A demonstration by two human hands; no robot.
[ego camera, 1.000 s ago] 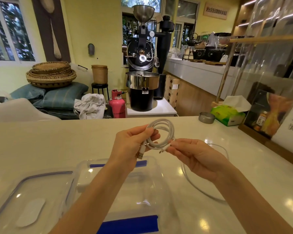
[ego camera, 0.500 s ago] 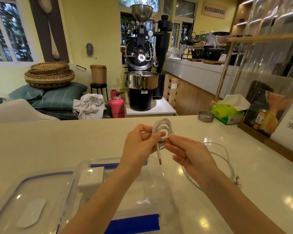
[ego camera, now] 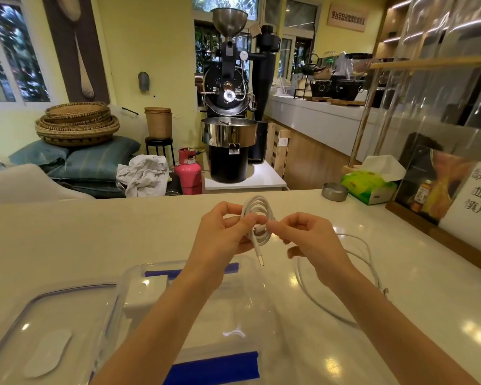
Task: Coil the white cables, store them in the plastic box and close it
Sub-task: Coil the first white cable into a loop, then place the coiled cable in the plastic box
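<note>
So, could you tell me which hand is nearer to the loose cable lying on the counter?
The right hand. It is above the loose cable, whose loop curves around under the wrist. The left hand is farther left, above the plastic box, holding the coiled cable.

So both hands are up over the middle of the table [ego camera: 67, 240], left hand [ego camera: 222, 237] and right hand [ego camera: 314, 240] meeting on the coiled cable [ego camera: 257, 215], with its plug end [ego camera: 260, 259] dangling down between them. The open plastic box [ego camera: 233, 315] sits on the table right below the hands, nearer the person, its lid [ego camera: 47, 329] lying just left of it, and a second cable [ego camera: 342, 279] is loose on the table to the box's right, under the right forearm. Way over at the far right edge there's a small metal dish [ego camera: 335, 191] with a tissue box [ego camera: 370, 187] right beside it.
</note>
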